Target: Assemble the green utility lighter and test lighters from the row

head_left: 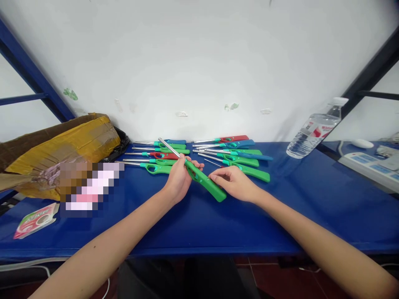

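A green gas lighter (207, 185) with a long metal nozzle is held at a slant above the blue table. My left hand (181, 176) is closed around it near the trigger, the nozzle pointing up and left. At the side of its handle, my right hand (238, 182) has thumb and fingertips pinched together against the green plastic. A thin metal shaft with a reddish end (213, 162) shows just beyond the right fingers; whether that hand holds it I cannot tell. Behind my hands lie two groups of lighters, the left group (158, 168) and the right group (255, 173), in green, blue and red.
On the left stand an opened cardboard box (93, 139) with yellow tape and a printed card (35, 220); a patch beside them is pixelated. A water bottle (314, 131) leans at the right, near a white power strip (370, 164). A white wall (199, 62) rises behind the blue table (199, 236).
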`<state>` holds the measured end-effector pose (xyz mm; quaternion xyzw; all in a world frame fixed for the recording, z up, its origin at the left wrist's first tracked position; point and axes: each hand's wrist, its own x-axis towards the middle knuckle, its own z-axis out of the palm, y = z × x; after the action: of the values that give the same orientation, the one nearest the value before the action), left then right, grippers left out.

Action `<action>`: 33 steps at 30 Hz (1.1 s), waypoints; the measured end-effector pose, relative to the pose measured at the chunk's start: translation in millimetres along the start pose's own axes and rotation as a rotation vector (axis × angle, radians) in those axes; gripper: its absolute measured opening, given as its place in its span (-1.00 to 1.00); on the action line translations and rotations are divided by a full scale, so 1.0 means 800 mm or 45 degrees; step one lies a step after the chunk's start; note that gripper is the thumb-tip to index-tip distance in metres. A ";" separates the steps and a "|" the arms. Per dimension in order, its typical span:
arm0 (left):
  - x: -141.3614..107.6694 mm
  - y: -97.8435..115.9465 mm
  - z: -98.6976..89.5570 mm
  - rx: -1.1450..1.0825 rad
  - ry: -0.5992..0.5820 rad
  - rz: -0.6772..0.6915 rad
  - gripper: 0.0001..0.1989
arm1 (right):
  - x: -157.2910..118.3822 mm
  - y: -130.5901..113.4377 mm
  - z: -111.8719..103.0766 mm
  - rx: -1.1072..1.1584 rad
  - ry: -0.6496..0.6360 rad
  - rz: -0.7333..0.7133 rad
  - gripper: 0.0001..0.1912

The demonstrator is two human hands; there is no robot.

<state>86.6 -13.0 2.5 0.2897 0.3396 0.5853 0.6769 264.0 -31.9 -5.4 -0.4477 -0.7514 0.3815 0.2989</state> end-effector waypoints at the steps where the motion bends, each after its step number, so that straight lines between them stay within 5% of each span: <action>1: 0.000 0.000 0.000 0.013 0.002 0.004 -0.65 | 0.000 0.001 0.000 -0.019 -0.010 -0.006 -0.69; 17: -0.001 -0.011 -0.003 0.082 0.018 -0.005 -0.68 | -0.007 -0.010 -0.001 -0.264 -0.062 -0.179 -0.74; 28: 0.002 -0.008 -0.004 0.058 0.023 0.021 -0.66 | -0.003 0.003 0.008 -0.092 0.007 -0.075 -0.75; 33: 0.003 -0.002 -0.003 -0.036 0.016 0.046 -0.65 | -0.003 -0.004 0.012 0.285 -0.229 0.054 -0.66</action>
<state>85.5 -11.1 -0.5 0.2825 0.3303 0.6041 0.6679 256.2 -37.9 -8.0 -0.3914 -0.7182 0.5078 0.2704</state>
